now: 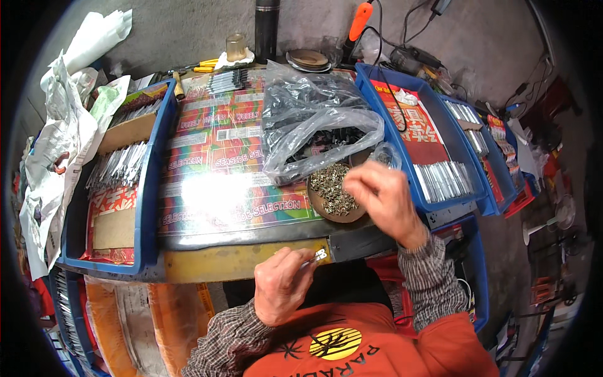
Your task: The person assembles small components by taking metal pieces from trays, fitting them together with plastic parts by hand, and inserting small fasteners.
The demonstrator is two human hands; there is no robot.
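Head view. Nearest: left hand (pixel 282 284) curled in a closed grip on a slim silvery piece (pixel 311 258), its end poking out rightward, in front of the table's yellow edge strip (pixel 239 262). Right hand (pixel 384 196) a little farther off, fingers curled inward, over the right side of a round brown dish (pixel 344 218); cannot tell whether the fingertips meet or hold anything. Dish carries a heap of small metal fittings (pixel 331 183). Clear plastic bag (pixel 295 94) just behind it, gaping, dark pieces inside. Blue trays flank the table: left tray (pixel 149 220) with thin silvery strips (pixel 119 166), right tray (pixel 474 182) with a row of flat silvery pieces (pixel 443 181). Far edge: yellow-handled tool (pixel 206 65), small glass (pixel 236 48), dark upright pipe (pixel 267 31) by the wall.
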